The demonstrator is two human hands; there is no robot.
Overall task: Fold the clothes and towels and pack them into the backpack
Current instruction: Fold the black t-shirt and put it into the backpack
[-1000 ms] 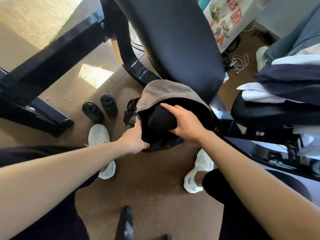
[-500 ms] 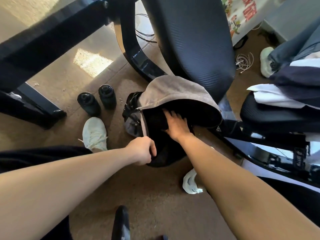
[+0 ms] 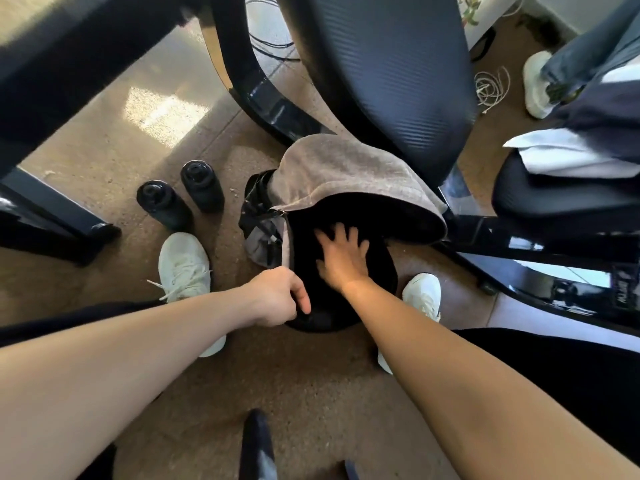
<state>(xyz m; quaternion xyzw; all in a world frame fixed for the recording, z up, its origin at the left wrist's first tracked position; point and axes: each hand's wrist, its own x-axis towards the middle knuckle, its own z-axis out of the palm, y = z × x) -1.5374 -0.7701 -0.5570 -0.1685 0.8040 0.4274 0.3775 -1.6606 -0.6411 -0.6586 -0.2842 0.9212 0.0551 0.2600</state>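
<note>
Head view: A person leans over a backpack [image 3: 346, 174] standing on the floor between their white shoes [image 3: 183, 261], its back against the black office chair [image 3: 381, 64] behind it. The left hand [image 3: 277, 299] is clenched on the near left rim of the backpack, holding the mouth wide under the grey top flap. The right hand [image 3: 343, 258] lies flat in that mouth, fingers spread and straight, pressing down on a dark bundle [image 3: 379, 268] of cloth. A second ago the same hand held that rolled bundle at the backpack's opening; now the roll has gone in and the grip has turned to a push. The bundle is hard to tell from the backpack's black lining, so how deep it sits cannot be told. By the look of it, one item is as good as packed and is being tamped to make room. More folded clothes [image 3: 554, 150] wait on a seat well to the right of the backpack, so the job appears far from done. Two black bottles [image 3: 162, 206] stand to the backpack's left.
</note>
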